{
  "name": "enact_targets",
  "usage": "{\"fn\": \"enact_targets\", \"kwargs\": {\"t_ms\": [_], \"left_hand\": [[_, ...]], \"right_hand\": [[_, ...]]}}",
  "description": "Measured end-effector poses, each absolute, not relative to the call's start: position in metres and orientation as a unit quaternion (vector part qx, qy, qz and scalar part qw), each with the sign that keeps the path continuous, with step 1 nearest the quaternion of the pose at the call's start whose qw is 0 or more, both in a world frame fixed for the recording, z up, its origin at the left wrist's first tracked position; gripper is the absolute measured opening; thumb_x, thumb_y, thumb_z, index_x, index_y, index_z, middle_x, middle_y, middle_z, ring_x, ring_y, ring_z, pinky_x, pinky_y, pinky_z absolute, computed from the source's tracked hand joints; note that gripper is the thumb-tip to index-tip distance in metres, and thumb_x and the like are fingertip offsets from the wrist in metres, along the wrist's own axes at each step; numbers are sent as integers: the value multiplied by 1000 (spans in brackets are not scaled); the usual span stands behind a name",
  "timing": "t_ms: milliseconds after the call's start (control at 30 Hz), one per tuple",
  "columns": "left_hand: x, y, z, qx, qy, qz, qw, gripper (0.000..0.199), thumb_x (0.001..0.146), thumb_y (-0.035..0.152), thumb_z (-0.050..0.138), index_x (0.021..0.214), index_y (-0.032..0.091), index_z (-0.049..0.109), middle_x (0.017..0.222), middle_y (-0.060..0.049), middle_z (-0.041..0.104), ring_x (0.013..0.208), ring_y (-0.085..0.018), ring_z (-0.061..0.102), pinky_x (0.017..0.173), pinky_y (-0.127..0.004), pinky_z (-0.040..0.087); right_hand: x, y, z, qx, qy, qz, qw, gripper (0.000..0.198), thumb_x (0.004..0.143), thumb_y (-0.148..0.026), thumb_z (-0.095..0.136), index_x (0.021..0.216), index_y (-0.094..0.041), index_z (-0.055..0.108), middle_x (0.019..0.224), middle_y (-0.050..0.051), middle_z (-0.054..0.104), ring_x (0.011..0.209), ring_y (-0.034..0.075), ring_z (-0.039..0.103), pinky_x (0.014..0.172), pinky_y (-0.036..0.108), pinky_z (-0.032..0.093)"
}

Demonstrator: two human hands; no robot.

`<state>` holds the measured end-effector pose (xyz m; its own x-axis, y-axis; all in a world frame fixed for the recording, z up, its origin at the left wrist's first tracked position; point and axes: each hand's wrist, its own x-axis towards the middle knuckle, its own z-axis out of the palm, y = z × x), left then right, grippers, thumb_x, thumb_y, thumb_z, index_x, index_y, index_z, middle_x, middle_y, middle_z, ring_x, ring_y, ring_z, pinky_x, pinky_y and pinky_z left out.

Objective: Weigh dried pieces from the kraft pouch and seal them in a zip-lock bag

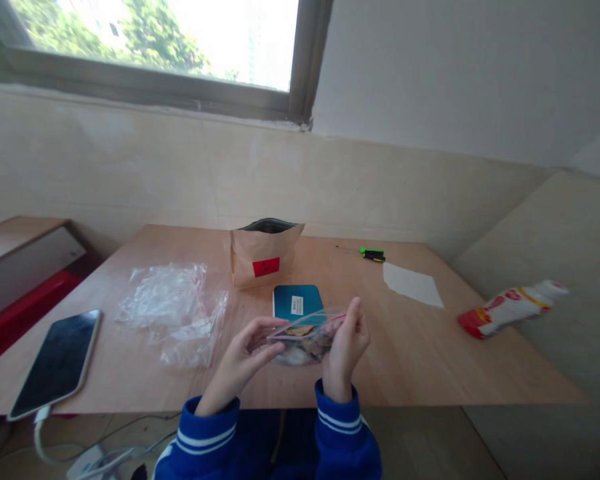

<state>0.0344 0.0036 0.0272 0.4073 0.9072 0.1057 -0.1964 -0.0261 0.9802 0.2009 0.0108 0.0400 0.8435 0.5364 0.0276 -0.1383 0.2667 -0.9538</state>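
Observation:
Between my two hands is a clear zip bag with brownish, dried-looking pieces inside; their kind is too blurred to tell. My left hand pinches the bag's left edge between thumb and fingers. On the other side my right hand grips the bag's right edge, thumb pointing up. The bag's mouth seems parted, with a red zip line along it. Just behind the bag lies a teal square item with a white label, partly covered by it. A brown paper pouch with a red label stands open farther back.
Several clear plastic bags lie to the left, beside a phone on a charging cable. On the right are screwdrivers, a white paper sheet and a red-and-white bottle. The table's front edge runs below my hands.

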Motion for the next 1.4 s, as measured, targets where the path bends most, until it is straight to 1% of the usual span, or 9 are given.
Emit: {"fn": "enact_targets", "kwargs": {"t_ms": [167, 267, 333, 467, 600, 767, 1067, 1233, 1400], "left_hand": [[42, 10, 29, 545, 382, 509, 546, 20, 82, 35, 67, 93, 18, 70, 91, -5, 73, 82, -16, 67, 72, -25, 53], [39, 13, 30, 520, 406, 564, 497, 20, 85, 37, 63, 86, 18, 69, 81, -1, 70, 75, -13, 63, 69, -21, 50], [36, 14, 29, 494, 417, 588, 486, 21, 86, 37, 62, 94, 19, 68, 81, 0, 69, 75, -12, 62, 70, -20, 49], [31, 14, 27, 485, 424, 582, 496, 28, 86, 37, 61, 108, 21, 63, 82, 0, 70, 77, -13, 63, 71, -22, 49], [30, 12, 24, 486, 444, 582, 478, 21, 83, 37, 64, 94, 19, 66, 79, 1, 67, 73, -12, 61, 66, -20, 47], [34, 7, 24, 475, 452, 593, 468, 23, 83, 42, 63, 84, 19, 62, 75, 2, 62, 70, -11, 59, 61, -19, 46], [40, 7, 29, 471, 479, 612, 417, 33, 81, 49, 63, 73, 18, 57, 57, 5, 54, 51, -9, 51, 49, -18, 43], [34, 8, 29, 461, 499, 607, 413, 36, 79, 54, 63, 75, 18, 59, 61, 2, 61, 53, -12, 57, 51, -21, 48], [30, 8, 29, 465, 534, 599, 372, 35, 81, 54, 60, 75, 19, 59, 58, 3, 57, 52, -12, 55, 49, -21, 46]], "right_hand": [[209, 3, 30, -537, -386, 174, 730, 33, 87, -48, 58, 106, -22, 55, 95, 4, 63, 81, 17, 62, 69, 30, 52], [218, -4, 31, -517, -583, 182, 600, 22, 88, -39, 59, 103, -24, 66, 111, 7, 60, 98, 20, 61, 81, 33, 51], [224, -6, 33, -505, -640, 217, 538, 16, 87, -35, 62, 98, -25, 68, 108, 7, 61, 99, 20, 61, 80, 32, 52], [229, -7, 37, -496, -636, 250, 535, 8, 83, -29, 67, 88, -23, 64, 103, 5, 63, 103, 20, 61, 82, 31, 51], [226, -7, 36, -471, -600, 276, 584, 7, 84, -27, 66, 79, -22, 64, 98, 4, 66, 99, 18, 62, 87, 31, 49], [218, -3, 33, -499, -491, 308, 644, 15, 80, -33, 70, 77, -21, 63, 72, -1, 65, 68, 14, 64, 67, 27, 52], [220, 2, 30, -485, -402, 396, 669, 46, 73, -41, 76, 112, -23, 57, 79, 0, 71, 71, 17, 69, 70, 30, 56], [232, 2, 21, -496, -407, 474, 603, 32, 72, -47, 75, 83, -18, 67, 78, 5, 75, 77, 20, 72, 78, 34, 56], [233, -3, 21, -500, -411, 458, 610, 29, 67, -45, 78, 73, -18, 67, 69, 4, 75, 70, 21, 72, 74, 35, 56]]}}
